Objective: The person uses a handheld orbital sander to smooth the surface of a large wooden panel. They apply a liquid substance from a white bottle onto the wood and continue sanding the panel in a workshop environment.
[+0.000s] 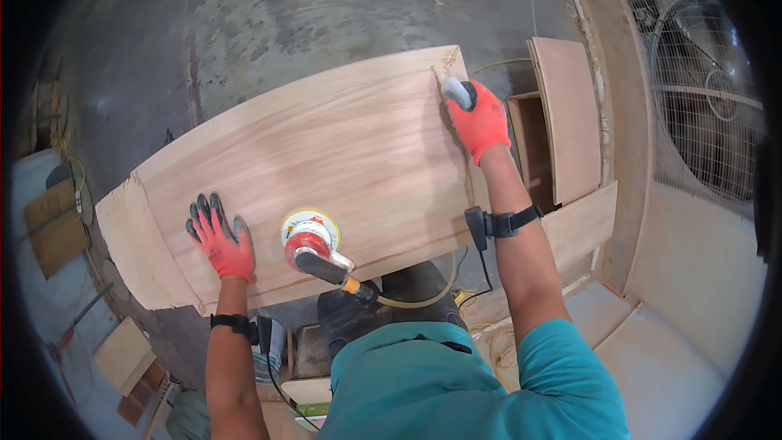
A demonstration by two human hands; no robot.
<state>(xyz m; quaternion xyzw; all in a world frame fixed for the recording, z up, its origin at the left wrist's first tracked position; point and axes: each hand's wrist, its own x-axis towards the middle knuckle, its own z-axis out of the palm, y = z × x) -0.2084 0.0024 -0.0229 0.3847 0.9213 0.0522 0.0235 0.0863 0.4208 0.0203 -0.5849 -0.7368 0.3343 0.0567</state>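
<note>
A large pale wooden panel (358, 130) with a curved far edge lies in front of me. My left hand (221, 238), in a red glove with dark fingertips, rests flat near the panel's left end, fingers apart. At the far right corner, my right hand (479, 118) in a matching glove is closed around a white squeeze bottle (458, 92). The bottle's narrow end points toward the corner, where the wood looks rough and marked. Between my hands, nearer to me, a round red-and-white air sander (309, 243) sits on the panel, untouched by either hand.
A tan hose (419, 303) runs from the sander past the near edge. Boards (564, 118) lean at the right, before a caged fan (709, 94). More wood pieces (124, 356) lie at the lower left. Beyond the panel is grey concrete floor (309, 12).
</note>
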